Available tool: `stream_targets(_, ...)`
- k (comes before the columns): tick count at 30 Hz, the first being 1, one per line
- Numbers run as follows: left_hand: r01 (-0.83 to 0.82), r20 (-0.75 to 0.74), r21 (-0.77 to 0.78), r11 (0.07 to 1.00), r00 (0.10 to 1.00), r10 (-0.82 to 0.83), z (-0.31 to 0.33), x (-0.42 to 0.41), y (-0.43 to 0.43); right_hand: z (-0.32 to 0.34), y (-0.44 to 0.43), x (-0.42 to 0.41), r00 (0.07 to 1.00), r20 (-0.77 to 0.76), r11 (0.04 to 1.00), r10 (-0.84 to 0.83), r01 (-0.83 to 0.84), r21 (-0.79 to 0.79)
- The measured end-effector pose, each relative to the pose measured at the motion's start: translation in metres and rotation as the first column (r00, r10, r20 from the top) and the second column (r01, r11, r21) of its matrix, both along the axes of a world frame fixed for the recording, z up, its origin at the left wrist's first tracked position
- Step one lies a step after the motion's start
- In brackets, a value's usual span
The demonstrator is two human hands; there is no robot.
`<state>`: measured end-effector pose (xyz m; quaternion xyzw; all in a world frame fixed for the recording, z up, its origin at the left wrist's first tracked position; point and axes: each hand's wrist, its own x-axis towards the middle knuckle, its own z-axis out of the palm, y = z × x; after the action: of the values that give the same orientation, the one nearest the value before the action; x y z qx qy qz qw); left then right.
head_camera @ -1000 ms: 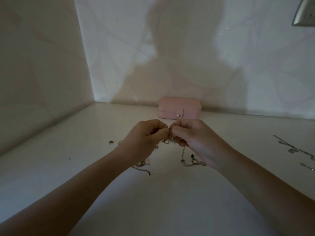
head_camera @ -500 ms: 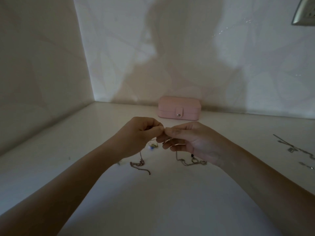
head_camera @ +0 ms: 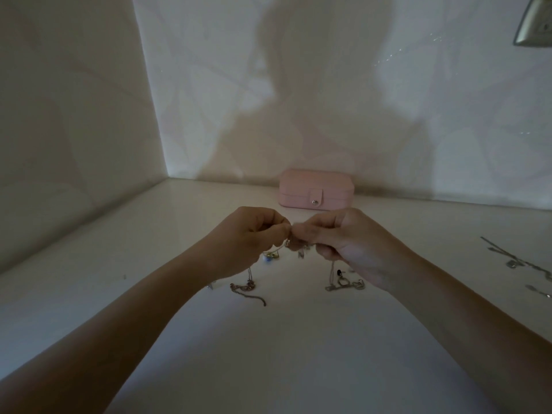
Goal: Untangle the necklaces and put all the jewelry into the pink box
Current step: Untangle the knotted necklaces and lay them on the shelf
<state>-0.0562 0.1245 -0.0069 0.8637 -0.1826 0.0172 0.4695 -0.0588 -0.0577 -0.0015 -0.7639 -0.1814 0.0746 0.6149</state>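
The tangled necklaces (head_camera: 299, 248) hang at the meeting fingertips, pinched by the left hand (head_camera: 250, 238) and the right hand (head_camera: 350, 244), with their loose ends trailing down onto the table (head_camera: 283, 354). The pink box (head_camera: 316, 189) sits closed just behind the hands, against the wall.

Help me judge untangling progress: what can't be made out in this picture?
Head view: the knot in the tangled necklaces is hidden behind the pinching left hand and right hand.
Pink box: snapped shut, lid hides its inside.
Silver pieces on the right: dim, cut off by the frame edge.
Blue charm by the left hand: too small to identify.
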Motion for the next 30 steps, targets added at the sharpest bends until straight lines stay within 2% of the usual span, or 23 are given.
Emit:
stream_targets(2,0.005,0.018,0.029,1.0,1.0,-0.006,0.0,0.0,0.0,-0.002,0.002,0.001,1.0,0.0,0.999,-0.005,0.004,-0.04)
stream_targets(5,0.023,-0.011,-0.008,1.0,1.0,-0.023,0.0,0.001,-0.001,-0.003,0.0,0.003,1.0,0.019,0.998,-0.01,0.011,-0.065)
stream_targets(10,0.026,0.011,0.014,1.0,1.0,-0.026,0.0,-0.001,-0.002,-0.003,0.006,0.001,0.987,0.148,0.99,-0.066,0.083,-0.11)
stream_targets(12,0.02,0.031,0.023,1.0,0.999,-0.021,0.0,-0.001,-0.005,-0.005,0.008,0.003,0.966,0.242,0.975,-0.097,0.141,-0.173)
stream_targets(14,0.011,0.05,0.032,0.999,0.999,-0.013,0.0,-0.003,-0.007,-0.007,0.008,0.004,0.957,0.266,0.962,-0.114,0.173,-0.21)
stream_targets(17,-0.003,0.044,0.034,0.999,0.999,0.002,0.002,-0.003,-0.007,-0.007,0.005,0.005,0.984,0.155,0.986,-0.09,0.11,-0.129)
stream_targets(20,-0.015,0.033,0.032,0.999,0.999,0.014,0.002,-0.003,-0.009,-0.006,0.003,0.006,0.999,-0.026,0.999,-0.033,0.033,0.013)
stream_targets(25,-0.01,0.072,0.072,0.997,0.997,0.005,0.001,-0.005,-0.011,-0.007,0.005,0.009,0.935,-0.304,0.941,0.183,-0.077,0.329)
stream_targets(27,0.001,0.131,0.127,0.992,0.991,-0.018,0.002,-0.008,-0.011,-0.007,0.003,0.009,0.895,-0.358,0.908,0.267,-0.109,0.406)
stream_targets(30,-0.012,0.229,0.217,0.976,0.973,-0.039,0.002,-0.011,-0.01,-0.008,0.006,0.008,0.891,-0.366,0.895,0.269,-0.091,0.437)
